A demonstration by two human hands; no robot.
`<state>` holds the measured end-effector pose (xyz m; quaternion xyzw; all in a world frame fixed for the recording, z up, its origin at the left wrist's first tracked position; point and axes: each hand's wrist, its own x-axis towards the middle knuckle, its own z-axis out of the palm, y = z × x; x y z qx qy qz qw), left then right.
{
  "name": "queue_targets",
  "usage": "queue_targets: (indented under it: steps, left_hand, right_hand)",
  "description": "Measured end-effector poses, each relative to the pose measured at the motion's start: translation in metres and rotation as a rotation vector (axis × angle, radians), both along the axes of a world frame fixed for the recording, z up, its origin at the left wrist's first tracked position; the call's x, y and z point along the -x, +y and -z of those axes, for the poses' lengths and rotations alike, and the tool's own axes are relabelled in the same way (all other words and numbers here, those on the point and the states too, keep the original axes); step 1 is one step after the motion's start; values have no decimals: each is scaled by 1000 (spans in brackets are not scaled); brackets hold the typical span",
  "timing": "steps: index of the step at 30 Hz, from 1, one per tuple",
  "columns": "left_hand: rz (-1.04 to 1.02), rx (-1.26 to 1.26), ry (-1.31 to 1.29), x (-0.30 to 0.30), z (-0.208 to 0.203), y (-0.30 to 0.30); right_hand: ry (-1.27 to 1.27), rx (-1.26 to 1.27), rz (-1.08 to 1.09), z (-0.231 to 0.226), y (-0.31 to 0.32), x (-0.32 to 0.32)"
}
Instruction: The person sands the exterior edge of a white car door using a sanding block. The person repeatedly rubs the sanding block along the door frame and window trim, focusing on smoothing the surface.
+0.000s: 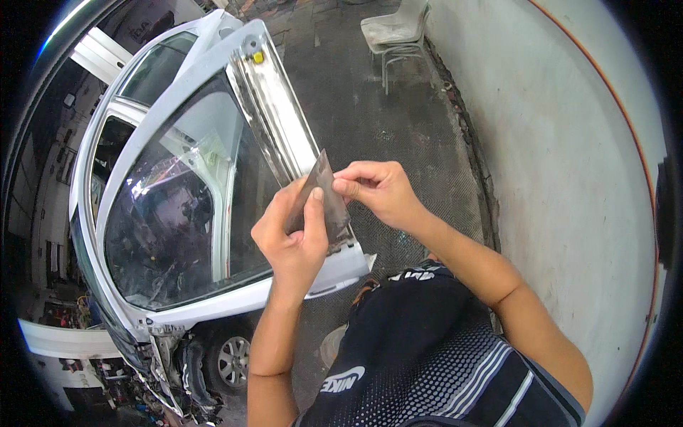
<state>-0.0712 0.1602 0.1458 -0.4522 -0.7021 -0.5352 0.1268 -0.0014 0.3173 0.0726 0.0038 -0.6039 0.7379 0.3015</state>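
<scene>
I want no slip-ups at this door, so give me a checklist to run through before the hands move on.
1. Left hand has the dark sheet: ok, held between thumb and fingers.
2. Right hand is on the sheet too: ok, thumb and index finger pinch at its right edge.
3. Hands gloved: not ok, both are bare.
4. Sheet clear of the car door: cannot tell, it overlaps the door's edge in this view.
5. Chair out of the hands' way: ok, it stands well beyond them, near the wall.
</scene>
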Motion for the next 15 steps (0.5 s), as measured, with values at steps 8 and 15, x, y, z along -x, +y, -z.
queue_targets:
  steps: [8, 15]
  left_hand:
    - [-49, -60, -102, 1, 5, -18]
    - [-85, -81, -321, -21, 25, -39]
  right_hand:
    - [-40, 117, -25, -2, -6, -5]
    - [-8, -90, 224, -11, -10, -16]
